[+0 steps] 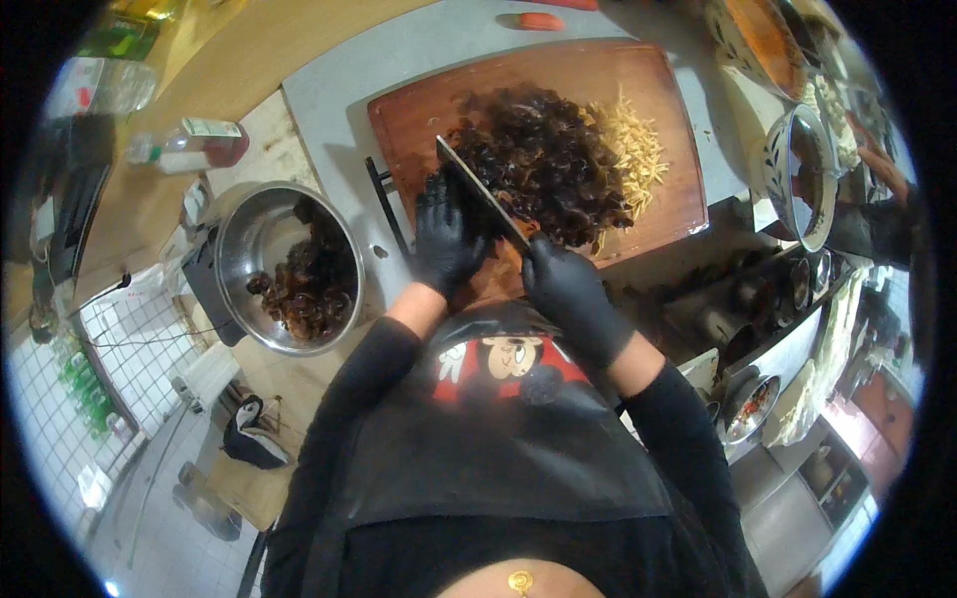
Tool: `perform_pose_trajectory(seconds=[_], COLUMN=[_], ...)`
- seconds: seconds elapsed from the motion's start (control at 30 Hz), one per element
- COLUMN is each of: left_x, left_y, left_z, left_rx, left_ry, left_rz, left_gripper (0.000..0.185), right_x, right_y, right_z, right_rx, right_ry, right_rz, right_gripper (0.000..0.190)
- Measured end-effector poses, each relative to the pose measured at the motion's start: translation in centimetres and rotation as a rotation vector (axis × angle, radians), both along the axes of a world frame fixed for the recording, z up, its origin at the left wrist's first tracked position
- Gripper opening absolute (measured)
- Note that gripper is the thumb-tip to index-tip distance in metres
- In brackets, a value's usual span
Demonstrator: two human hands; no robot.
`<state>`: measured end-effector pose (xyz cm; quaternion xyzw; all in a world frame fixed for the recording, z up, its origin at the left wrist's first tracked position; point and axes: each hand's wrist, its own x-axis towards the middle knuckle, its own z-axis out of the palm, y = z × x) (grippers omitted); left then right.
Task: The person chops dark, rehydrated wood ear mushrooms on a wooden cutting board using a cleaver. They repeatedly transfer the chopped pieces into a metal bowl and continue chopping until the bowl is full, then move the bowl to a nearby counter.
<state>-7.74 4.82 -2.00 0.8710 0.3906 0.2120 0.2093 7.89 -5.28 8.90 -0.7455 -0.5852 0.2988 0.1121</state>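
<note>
A brown wooden cutting board (419,97) lies on the grey counter, bearing a large heap of dark wood ear fungus (546,157) with pale yellow shreds (635,157) along its right side. My right hand (572,299), in a black glove, grips the handle of a cleaver (482,187), whose blade slants up to the left beside the dark heap. Close against the blade's left side is my left hand (448,239), also black-gloved, resting over the board's lower left part. Its fingertips and whatever lies beneath them are hard to make out against the dark pieces.
A steel bowl (359,276) with more dark fungus stands left of the board. A bottle (202,146) lies farther left in view. Patterned bowls (774,176) stand at the right, near a person's arm (882,168). A carrot piece (540,21) lies beyond the board.
</note>
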Motion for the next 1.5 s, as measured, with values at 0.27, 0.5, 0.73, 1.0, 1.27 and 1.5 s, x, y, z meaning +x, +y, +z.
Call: perform_pose_trajectory(seconds=[0.27,0.5,0.73,1.0,1.27,1.5], left_x=[-0.4,-0.2,-0.8,-2.2,-1.9,-2.3], left_y=[-0.4,-0.6,-0.9,-0.8,-1.4,-2.4], left_z=[-1.1,0.0,-2.2,0.0,-1.6,-1.8], left_rx=[0.017,-0.072,0.014,-0.18,-0.021,-0.009], left_ry=[0.028,0.011,0.19,-0.068,0.277,0.122], left_rz=[-0.005,0.08,0.004,0.0,-0.066,0.16], left_gripper=[0.071,0.072,0.077,0.075,0.07,0.069], right_x=[-0.9,-0.8,-2.0,-0.7,-2.0,-1.2], right_y=[0.8,0.5,1.7,-0.5,0.1,-0.1], right_z=[-2.1,0.5,-3.1,1.5,-3.1,1.3], right_rx=[0.069,0.023,0.064,0.062,0.049,-0.02], right_ry=[-0.056,-0.016,0.029,0.04,0.067,0.067], right_rz=[-0.111,-0.014,-0.095,-0.046,-0.072,-0.041], right_gripper=[0.015,0.014,0.016,0.016,0.016,0.019])
